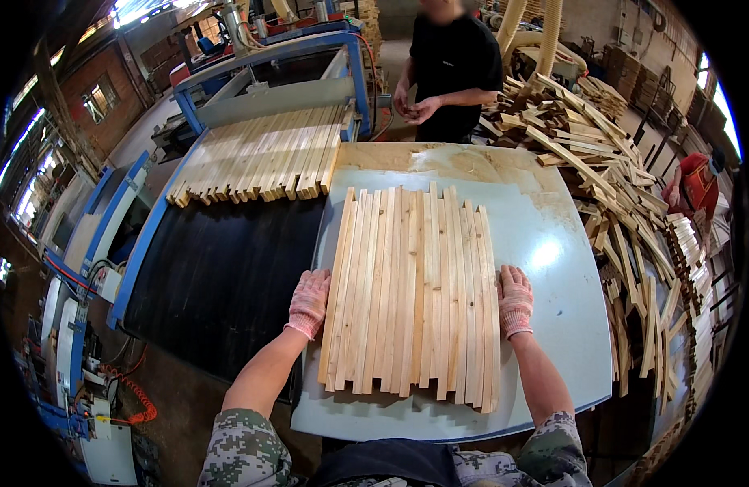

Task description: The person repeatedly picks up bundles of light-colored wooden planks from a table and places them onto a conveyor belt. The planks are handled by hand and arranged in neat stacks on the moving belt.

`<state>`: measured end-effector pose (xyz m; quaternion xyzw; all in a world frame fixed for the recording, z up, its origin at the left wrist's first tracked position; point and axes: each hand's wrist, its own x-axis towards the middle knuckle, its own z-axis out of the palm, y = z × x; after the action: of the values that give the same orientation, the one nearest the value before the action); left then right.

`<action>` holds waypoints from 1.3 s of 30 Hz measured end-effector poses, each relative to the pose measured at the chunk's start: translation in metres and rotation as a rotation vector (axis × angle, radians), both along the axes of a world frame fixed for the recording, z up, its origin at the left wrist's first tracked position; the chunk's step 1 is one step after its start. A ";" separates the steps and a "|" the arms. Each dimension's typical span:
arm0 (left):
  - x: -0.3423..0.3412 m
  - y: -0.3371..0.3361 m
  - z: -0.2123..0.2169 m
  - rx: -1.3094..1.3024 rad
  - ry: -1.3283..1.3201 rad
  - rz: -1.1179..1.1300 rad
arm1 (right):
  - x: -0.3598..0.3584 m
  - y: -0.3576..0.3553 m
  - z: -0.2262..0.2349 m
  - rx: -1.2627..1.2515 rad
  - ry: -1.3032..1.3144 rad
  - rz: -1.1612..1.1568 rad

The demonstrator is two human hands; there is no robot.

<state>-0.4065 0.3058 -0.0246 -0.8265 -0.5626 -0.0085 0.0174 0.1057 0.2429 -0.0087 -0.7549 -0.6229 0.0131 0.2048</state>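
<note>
A row of pale wooden strips (415, 284) lies side by side on the light worktable, their ends uneven at both the near and far sides. My left hand (310, 303), in a pinkish knit glove, rests against the row's left edge with its fingers stretched forward. On the opposite side my right hand (515, 301), gloved alike, lies along the row's right edge, fingers also extended. Neither hand wraps round a strip. Left of the table, a second row of wooden strips (256, 154) lies across the far part of a black conveyor belt (228, 276).
The worktable (553, 357) has sawdust along its far edge. A blue-framed machine (269, 57) spans the belt's far end. A person in black (455, 65) stands beyond the table. Loose wood pieces (602, 178) are heaped at right, near another person in red (697, 187).
</note>
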 end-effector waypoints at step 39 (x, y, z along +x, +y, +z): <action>-0.005 -0.001 -0.006 0.296 -0.021 -0.097 | -0.002 0.004 -0.001 -0.057 0.010 0.013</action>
<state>-0.4113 0.3053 -0.0307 -0.8410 -0.5147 -0.1009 0.1327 0.1034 0.2469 -0.0099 -0.7562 -0.6262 0.0358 0.1863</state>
